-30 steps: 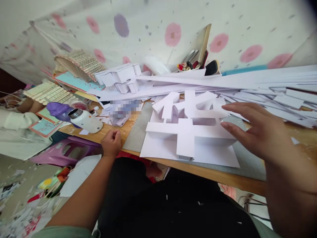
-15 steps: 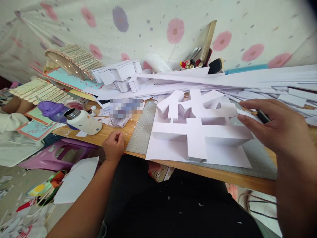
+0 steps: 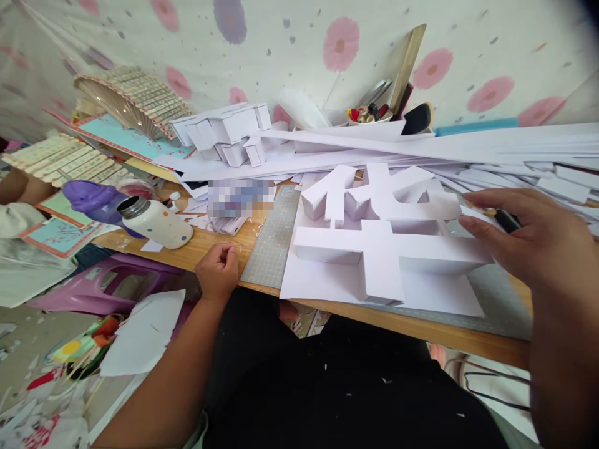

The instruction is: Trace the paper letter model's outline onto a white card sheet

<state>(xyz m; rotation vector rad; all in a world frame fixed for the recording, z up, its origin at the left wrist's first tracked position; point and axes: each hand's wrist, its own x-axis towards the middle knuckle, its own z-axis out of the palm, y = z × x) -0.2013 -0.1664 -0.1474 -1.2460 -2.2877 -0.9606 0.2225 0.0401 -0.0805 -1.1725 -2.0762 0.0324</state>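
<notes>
Our right hand point(image 3: 528, 240), fingers spread, hovers at the paper character model's point(image 3: 384, 240) right end; our left hand point(image 3: 218, 271) rests fisted at the table's near edge point(image 3: 327, 308).

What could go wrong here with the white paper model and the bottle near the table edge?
The right hand hovers at the paper model; pressing its thin walls may crush them. The bottle lies on its side near the table's front edge and might roll off. The left hand rests there too.

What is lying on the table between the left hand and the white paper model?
In the head view, a grey cutting mat lies between the left hand and the white paper model.
</notes>
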